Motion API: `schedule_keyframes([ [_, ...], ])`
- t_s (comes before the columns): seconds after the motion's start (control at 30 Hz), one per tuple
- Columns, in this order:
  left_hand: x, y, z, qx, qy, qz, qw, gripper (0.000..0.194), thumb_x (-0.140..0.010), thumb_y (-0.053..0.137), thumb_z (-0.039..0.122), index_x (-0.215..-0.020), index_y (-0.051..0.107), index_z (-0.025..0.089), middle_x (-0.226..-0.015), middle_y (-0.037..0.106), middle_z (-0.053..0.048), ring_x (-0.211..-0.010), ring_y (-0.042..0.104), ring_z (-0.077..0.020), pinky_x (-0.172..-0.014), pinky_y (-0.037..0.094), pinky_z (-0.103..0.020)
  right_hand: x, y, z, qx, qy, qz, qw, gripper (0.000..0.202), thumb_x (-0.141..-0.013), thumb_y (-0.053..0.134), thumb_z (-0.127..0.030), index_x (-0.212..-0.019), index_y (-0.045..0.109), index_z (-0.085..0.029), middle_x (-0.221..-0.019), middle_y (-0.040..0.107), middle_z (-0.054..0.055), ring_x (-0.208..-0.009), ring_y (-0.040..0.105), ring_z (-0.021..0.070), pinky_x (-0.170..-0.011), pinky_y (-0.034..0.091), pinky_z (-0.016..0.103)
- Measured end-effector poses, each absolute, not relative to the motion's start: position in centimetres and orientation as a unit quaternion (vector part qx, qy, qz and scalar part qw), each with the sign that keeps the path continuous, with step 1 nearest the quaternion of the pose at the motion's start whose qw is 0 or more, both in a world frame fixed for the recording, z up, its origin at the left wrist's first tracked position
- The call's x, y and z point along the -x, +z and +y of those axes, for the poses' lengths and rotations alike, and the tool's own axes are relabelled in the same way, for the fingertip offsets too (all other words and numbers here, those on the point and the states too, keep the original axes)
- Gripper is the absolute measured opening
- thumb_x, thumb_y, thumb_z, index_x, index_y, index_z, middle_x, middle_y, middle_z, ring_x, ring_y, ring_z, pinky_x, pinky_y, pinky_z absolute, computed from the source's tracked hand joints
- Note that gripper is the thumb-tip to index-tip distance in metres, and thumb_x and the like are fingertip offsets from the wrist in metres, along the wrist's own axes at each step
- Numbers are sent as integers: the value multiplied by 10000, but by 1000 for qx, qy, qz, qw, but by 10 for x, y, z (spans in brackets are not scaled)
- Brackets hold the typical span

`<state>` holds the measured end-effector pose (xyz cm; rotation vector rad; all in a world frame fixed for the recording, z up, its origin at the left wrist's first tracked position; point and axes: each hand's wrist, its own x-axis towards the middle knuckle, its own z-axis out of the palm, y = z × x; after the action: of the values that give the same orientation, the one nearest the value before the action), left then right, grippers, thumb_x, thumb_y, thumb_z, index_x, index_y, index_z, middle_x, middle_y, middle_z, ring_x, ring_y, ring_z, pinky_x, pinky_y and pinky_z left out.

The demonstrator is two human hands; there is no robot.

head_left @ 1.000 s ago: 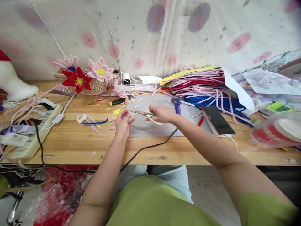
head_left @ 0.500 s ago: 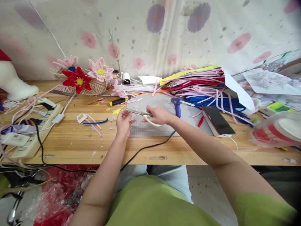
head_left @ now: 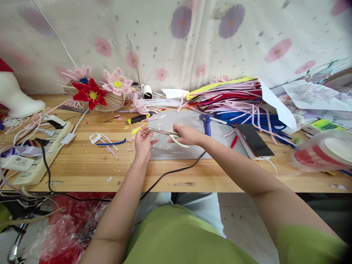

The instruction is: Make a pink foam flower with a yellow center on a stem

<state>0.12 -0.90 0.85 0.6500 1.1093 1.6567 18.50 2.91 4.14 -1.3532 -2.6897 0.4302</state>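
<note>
My right hand [head_left: 187,135] is closed around the pale handles of a pair of scissors [head_left: 179,142], whose metal blades point left. The blade tips reach the fingertips of my left hand [head_left: 143,143]. Thumb and forefinger of that hand are pinched together, while a lower finger sticks out to the right. What the pinch holds is too small to make out. Beneath both hands lies a grey cutting mat [head_left: 165,152] with small white and yellow scraps on it. Just behind my left hand are bits of yellow trimmings [head_left: 136,130].
A purple glue gun [head_left: 207,124] rests on the mat, its black cord crossing the table front. Bundled pipe cleaners [head_left: 233,102] and a phone [head_left: 255,140] lie right. Left are a power strip [head_left: 49,154], fuzzy flowers [head_left: 92,94] and a yellow-black cutter [head_left: 139,118].
My hands and the scissors have shifted only slightly, the left hand a touch to the left and the right hand a touch to the right. The pinch and the grip are unchanged.
</note>
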Motion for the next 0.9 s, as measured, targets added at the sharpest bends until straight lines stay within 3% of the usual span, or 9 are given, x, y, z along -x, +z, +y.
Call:
schedule_keyframes([
  [0.47, -6, 12, -12, -269, 648, 453, 550, 375, -623, 711, 192, -920, 484, 193, -836, 586, -6, -830, 646, -151, -623, 520, -236, -189, 39, 29, 462, 206, -858, 88, 467, -741, 494, -627, -892, 454, -186, -761, 597, 25, -599, 472, 128, -544, 268, 224],
  [0.9, -8, 12, -13, -292, 671, 464, 499, 397, -613, 692, 176, -932, 457, 195, -787, 586, 6, -766, 653, -158, -555, 534, -246, -196, 38, 31, 461, 216, -858, 75, 477, -726, 496, -647, -860, 462, -191, -721, 562, 11, -582, 441, 121, -538, 262, 229],
])
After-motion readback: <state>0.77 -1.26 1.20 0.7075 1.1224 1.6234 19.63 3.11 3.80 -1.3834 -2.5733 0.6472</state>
